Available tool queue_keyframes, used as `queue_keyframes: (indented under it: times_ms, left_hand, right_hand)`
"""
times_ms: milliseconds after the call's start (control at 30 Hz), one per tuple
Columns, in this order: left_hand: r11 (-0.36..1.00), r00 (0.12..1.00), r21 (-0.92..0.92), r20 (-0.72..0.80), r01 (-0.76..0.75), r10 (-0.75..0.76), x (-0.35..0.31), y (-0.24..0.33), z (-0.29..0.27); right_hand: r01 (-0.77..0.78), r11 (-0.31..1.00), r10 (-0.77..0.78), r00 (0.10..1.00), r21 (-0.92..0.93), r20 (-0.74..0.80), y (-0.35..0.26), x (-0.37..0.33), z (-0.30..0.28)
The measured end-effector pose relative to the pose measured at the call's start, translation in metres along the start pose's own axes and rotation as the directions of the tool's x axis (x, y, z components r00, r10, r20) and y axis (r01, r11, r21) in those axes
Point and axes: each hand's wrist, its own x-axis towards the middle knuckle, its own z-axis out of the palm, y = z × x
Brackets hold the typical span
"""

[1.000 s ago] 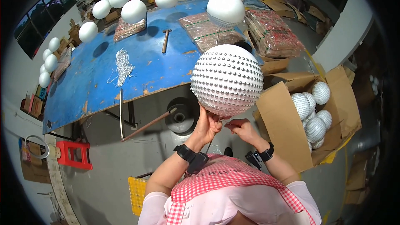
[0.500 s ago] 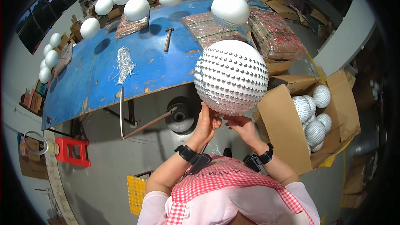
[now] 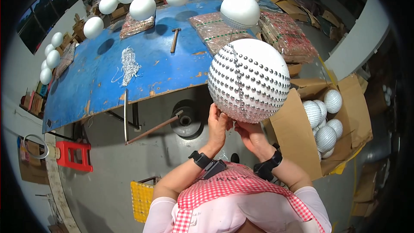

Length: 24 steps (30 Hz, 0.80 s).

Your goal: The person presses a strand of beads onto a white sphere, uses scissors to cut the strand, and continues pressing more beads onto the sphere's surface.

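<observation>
A large white ball (image 3: 249,80) studded with rows of silver beads hangs in front of me on a thin string. My left hand (image 3: 217,125) cups its underside on the left. My right hand (image 3: 251,134) presses against the bottom of the ball, fingers pinched at the lowest rows of beads. Both wrists wear black bands. A heap of silver bead chain (image 3: 128,63) lies on the blue table (image 3: 146,82) to the far left of my hands.
Plain white balls (image 3: 142,7) hang over the blue table, with a hammer (image 3: 174,40) and wrapped packs (image 3: 213,30) on it. An open cardboard box (image 3: 302,133) at right holds beaded balls (image 3: 324,138). A red stool (image 3: 73,155) and yellow crate (image 3: 141,199) stand on the floor.
The beaded ball has turned a little in my hands. My fingers have shifted along its underside; both hands stay at the bottom of the ball.
</observation>
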Motion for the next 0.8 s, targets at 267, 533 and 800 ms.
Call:
queue_keyframes:
  times_ms: [267, 533, 800]
  left_hand:
    - [0.999, 0.991, -0.047, -0.129, 0.02, -0.026, 0.006, -0.001, -0.009]
    - [0.993, 0.979, -0.002, -0.169, 0.117, -0.116, 0.007, 0.002, -0.044]
    - [0.931, 0.914, -0.136, -0.188, 0.339, -0.36, -0.002, -0.014, -0.068]
  right_hand:
    - [-0.023, 0.999, 0.024, 0.999, -0.033, 0.032, -0.001, 0.002, 0.012]
    - [-0.165, 0.986, 0.168, 0.962, -0.034, 0.214, -0.036, -0.02, -0.026]
    - [-0.12, 0.938, 0.255, 0.873, -0.324, 0.416, -0.057, -0.05, -0.036]
